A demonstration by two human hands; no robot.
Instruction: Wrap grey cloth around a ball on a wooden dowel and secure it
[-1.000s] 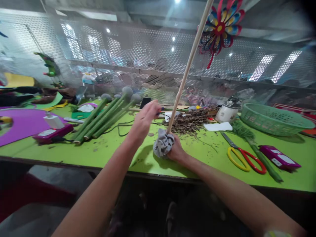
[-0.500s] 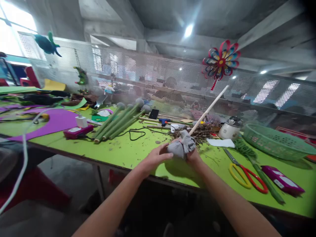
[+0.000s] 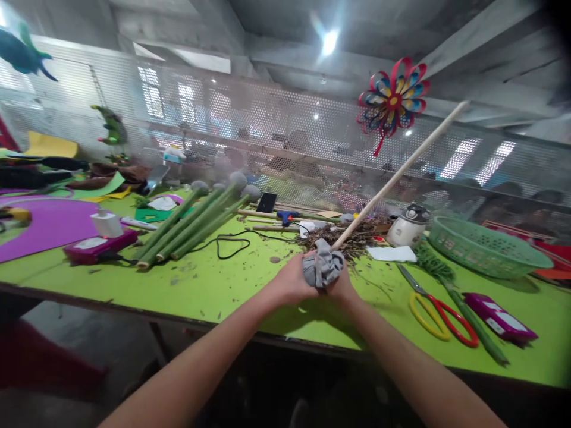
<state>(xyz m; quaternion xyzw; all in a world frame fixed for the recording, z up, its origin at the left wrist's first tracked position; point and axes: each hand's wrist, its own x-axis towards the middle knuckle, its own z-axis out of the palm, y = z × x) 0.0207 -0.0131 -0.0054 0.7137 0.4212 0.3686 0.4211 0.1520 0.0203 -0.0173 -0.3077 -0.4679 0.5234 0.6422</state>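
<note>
Both my hands are around a bunched grey cloth above the front of the green table. My left hand wraps its left side, and my right hand grips it from the right and below, with most of those fingers hidden. A pale wooden stick slants out of the gathered cloth toward the upper right. Just behind the cloth lies a pile of dried brown plant stems. Several green-wrapped stems with round grey heads lie to the left.
Scissors with yellow and red handles, a purple box and a green basket are on the right. A white pot stands behind. A blue glue gun and black cable lie mid-table; a flower ornament hangs above.
My left hand has closed in around the cloth from its left side. The stick has tilted further right, and its upper end now reaches higher. The view has shifted slightly to the right.
</note>
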